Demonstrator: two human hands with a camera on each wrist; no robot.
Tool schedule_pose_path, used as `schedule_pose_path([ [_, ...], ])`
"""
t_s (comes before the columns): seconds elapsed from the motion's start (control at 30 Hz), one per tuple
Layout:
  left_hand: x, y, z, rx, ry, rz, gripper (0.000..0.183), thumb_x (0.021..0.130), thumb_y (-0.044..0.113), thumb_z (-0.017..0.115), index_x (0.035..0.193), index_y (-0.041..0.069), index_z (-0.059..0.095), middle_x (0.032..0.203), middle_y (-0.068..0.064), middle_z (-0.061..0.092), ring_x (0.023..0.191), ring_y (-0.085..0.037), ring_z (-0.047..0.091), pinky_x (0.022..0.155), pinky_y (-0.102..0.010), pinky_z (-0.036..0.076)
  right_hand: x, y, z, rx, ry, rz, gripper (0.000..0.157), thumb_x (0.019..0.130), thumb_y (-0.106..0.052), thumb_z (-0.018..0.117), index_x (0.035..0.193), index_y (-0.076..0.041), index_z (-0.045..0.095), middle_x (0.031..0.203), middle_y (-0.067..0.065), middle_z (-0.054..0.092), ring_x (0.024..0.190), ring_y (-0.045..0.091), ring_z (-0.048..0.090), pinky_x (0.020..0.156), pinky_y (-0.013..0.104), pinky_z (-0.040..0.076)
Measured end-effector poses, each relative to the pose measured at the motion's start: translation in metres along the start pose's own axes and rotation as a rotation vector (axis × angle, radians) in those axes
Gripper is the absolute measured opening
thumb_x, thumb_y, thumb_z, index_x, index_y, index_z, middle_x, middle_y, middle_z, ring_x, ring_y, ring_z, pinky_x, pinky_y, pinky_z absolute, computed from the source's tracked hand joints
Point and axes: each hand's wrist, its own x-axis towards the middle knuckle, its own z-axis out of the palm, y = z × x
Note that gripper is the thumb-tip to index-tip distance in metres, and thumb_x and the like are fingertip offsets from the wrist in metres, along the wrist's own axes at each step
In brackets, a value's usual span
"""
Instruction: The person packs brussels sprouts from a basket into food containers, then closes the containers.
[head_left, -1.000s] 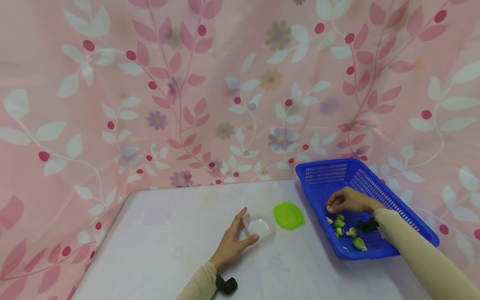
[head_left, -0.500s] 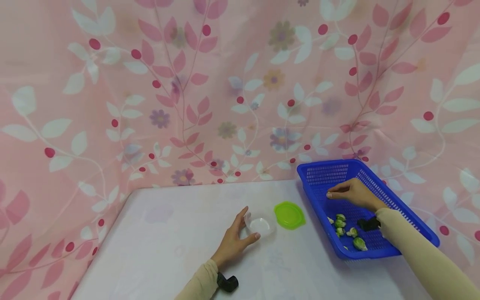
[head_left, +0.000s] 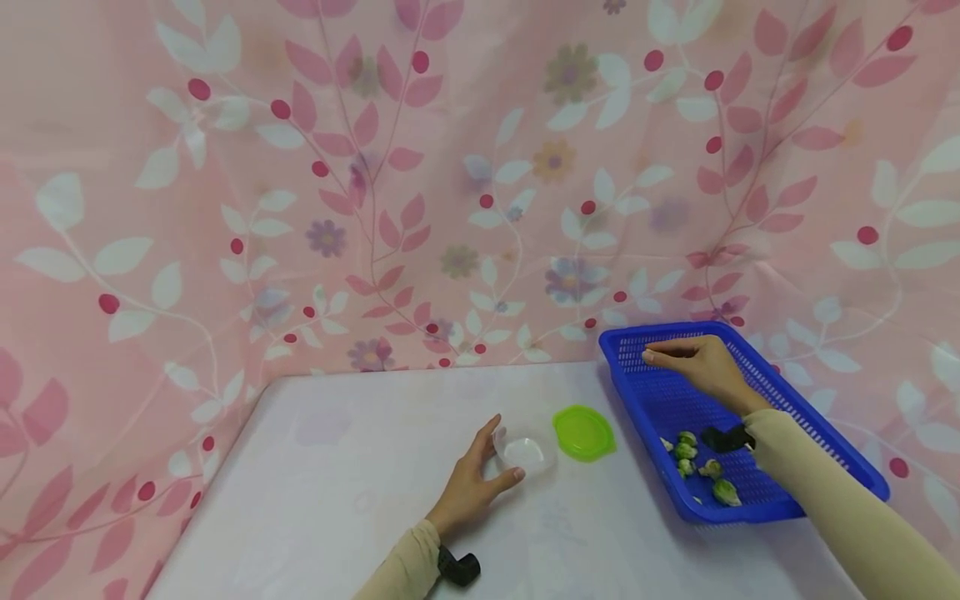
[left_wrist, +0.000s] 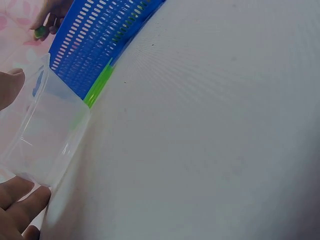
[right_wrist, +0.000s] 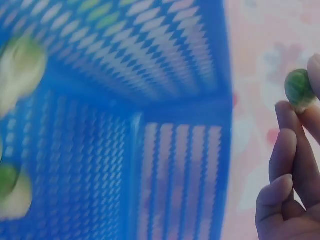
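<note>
A clear plastic container [head_left: 522,451] stands on the table. My left hand [head_left: 469,489] holds it from the left, its thumb and fingers on opposite sides, as the left wrist view shows with the container [left_wrist: 45,120] between them. My right hand [head_left: 701,365] is raised over the far part of the blue basket [head_left: 651,429]. It pinches a small green Brussels sprout [right_wrist: 299,89] between thumb and fingertips; the hand mostly hides the sprout in the head view. Several more Brussels sprouts [head_left: 725,492] lie in the basket's near left part.
A bright green lid [head_left: 584,433] lies flat on the table [head_left: 337,483] between the container and the basket. A pink floral curtain [head_left: 420,208] hangs behind the table. Each wrist carries a black camera mount, such as the left mount [head_left: 459,567].
My right hand has risen from the basket floor with the Brussels sprout pinched in it. The left hand keeps its place at the container. The head view has shifted slightly.
</note>
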Motion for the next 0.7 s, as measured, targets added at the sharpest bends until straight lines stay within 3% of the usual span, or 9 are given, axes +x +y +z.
schedule_pose_path([
  [0.2, 0.000, -0.002, 0.001, 0.018, 0.004, -0.010, 0.093, 0.096, 0.041, 0.080, 0.169, 0.021, 0.026, 0.166, -0.018, 0.044, 0.149, -0.039, 0.049, 0.122, -0.066, 0.033, 0.001, -0.028, 0.017, 0.073, -0.032, -0.040, 0.046, 0.097, -0.045, 0.078, 0.128, -0.011, 0.078, 0.120, 0.007, 0.080, 0.105, -0.003, 0.071, 0.089, 0.016, 0.054],
  [0.37, -0.001, -0.004, 0.001, 0.020, 0.001, -0.014, 0.094, 0.095, 0.043, 0.080, 0.169, 0.022, 0.026, 0.167, -0.017, 0.044, 0.149, -0.039, 0.050, 0.122, -0.065, 0.034, 0.003, -0.048, 0.032, 0.113, -0.053, -0.056, 0.041, 0.096, -0.045, 0.079, 0.125, -0.017, 0.081, 0.121, 0.005, 0.080, 0.106, 0.000, 0.073, 0.089, 0.017, 0.056],
  [0.7, -0.001, -0.001, 0.000, 0.008, 0.002, -0.014, 0.094, 0.095, 0.043, 0.080, 0.169, 0.024, 0.025, 0.167, -0.014, 0.044, 0.150, -0.035, 0.050, 0.123, -0.064, 0.033, 0.010, -0.073, 0.065, 0.159, -0.095, -0.120, 0.034, 0.093, -0.040, 0.083, 0.117, -0.015, 0.084, 0.102, 0.004, 0.083, 0.091, 0.017, 0.076, 0.073, 0.026, 0.055],
])
